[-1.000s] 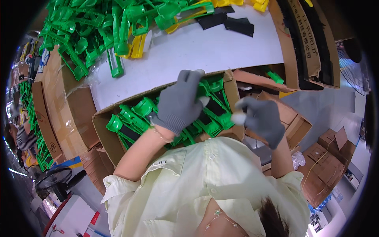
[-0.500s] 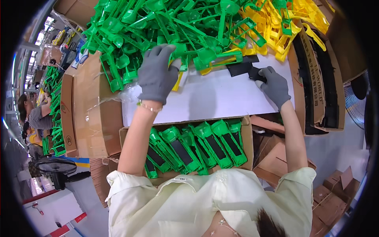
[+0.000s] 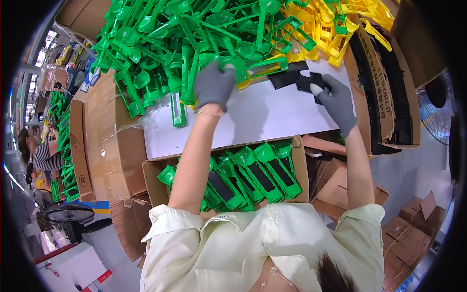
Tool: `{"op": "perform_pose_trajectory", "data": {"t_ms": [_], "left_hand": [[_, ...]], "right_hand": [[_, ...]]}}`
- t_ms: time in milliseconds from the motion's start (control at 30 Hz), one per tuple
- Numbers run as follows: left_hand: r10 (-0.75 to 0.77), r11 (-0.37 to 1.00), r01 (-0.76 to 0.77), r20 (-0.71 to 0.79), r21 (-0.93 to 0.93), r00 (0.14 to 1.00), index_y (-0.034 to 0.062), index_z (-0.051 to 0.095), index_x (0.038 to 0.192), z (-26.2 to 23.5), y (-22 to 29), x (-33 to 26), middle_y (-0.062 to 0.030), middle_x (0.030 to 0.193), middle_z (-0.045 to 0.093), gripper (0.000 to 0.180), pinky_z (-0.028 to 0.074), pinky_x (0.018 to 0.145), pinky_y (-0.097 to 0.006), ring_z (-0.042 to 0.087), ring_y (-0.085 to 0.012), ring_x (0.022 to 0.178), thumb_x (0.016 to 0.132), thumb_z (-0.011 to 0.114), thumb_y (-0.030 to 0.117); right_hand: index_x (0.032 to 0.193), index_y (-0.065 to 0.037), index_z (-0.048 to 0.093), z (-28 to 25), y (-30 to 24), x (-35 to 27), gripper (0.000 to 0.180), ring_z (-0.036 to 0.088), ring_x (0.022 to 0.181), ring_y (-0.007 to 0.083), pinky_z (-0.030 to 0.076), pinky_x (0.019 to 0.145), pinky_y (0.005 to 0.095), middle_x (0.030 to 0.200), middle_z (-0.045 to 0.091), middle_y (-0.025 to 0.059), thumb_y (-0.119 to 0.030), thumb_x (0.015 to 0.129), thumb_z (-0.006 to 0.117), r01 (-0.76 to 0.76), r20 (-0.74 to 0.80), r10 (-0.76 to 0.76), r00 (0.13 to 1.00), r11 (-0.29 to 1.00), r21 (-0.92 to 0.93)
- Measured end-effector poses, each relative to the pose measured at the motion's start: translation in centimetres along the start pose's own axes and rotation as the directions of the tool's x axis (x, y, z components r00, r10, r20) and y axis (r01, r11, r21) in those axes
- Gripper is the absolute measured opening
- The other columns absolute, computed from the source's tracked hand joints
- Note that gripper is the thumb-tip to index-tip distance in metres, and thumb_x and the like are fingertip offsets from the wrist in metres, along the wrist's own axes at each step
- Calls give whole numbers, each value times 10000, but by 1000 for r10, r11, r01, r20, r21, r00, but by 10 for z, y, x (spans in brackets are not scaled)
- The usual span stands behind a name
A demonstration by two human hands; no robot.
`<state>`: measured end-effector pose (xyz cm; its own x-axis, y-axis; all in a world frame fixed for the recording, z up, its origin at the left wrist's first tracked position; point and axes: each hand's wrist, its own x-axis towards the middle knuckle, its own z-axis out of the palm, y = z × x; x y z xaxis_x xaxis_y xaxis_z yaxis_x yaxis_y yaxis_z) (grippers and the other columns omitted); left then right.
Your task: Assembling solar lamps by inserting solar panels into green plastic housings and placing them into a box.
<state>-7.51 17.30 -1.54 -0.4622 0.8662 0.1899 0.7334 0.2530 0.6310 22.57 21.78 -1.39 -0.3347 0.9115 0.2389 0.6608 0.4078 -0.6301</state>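
Observation:
My left hand (image 3: 214,86), in a grey glove, reaches to the front edge of a heap of green plastic frames (image 3: 160,39). Its fingers and thumb close around the cup-shaped end of a green plastic frame (image 3: 265,66); motion blur softens the fingertips. Between thumb and fingers of my gloved right hand (image 3: 338,103) is a thin black rectangular pad (image 3: 316,83). More black pads (image 3: 284,79) lie beside it on the white work surface (image 3: 272,112). A green frame (image 3: 177,108) sticks out of the heap onto that surface.
Close to my body, an open carton (image 3: 151,170) holds several green frames with black pads (image 3: 262,176). Yellow plastic parts (image 3: 331,34) are heaped at the back right. Cartons flank both sides (image 3: 104,136). A fan (image 3: 68,214) and another person (image 3: 46,151) are at the left.
My left hand has moved right along the heap and its fingers have drawn together. A green frame now juts onto the white surface. The right hand has tilted its black pad.

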Motion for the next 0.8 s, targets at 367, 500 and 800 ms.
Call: {"op": "perform_pose_trajectory", "data": {"t_ms": [367, 500, 800], "left_hand": [[-263, 607, 31, -164, -794, 951, -22, 530, 1046, -105, -23, -70, -121, 896, 626, 191, 531, 505, -251, 666, -211, 656, 909, 498, 108], [-87, 868, -53, -256, -493, 963, 19, 555, 1063, -112, -23, -76, -114, 909, 638, 178, 525, 528, -244, 651, -182, 654, 901, 499, 71], [404, 898, -371, -109, 238, 908, 104, 595, 1058, -163, -26, -70, -106, 847, 652, 270, 501, 586, -303, 641, -204, 670, 825, 523, -12]], "right_hand": [[996, -35, 551, -3, -53, -35, 219, 561, 548, 45, 388, 432, 167, 724, 619, 30, -209, 876, 606, -344, 223, 263, 939, 758, 554], [1025, -18, 534, 33, -33, -28, 241, 597, 643, 83, 454, 534, 197, 800, 647, 75, -219, 899, 578, -296, 233, 182, 955, 598, 745], [1016, -30, 547, 38, -19, -23, 293, 542, 619, 73, 426, 532, 183, 745, 578, 38, -308, 938, 503, -354, 241, 276, 930, 513, 782]]}}
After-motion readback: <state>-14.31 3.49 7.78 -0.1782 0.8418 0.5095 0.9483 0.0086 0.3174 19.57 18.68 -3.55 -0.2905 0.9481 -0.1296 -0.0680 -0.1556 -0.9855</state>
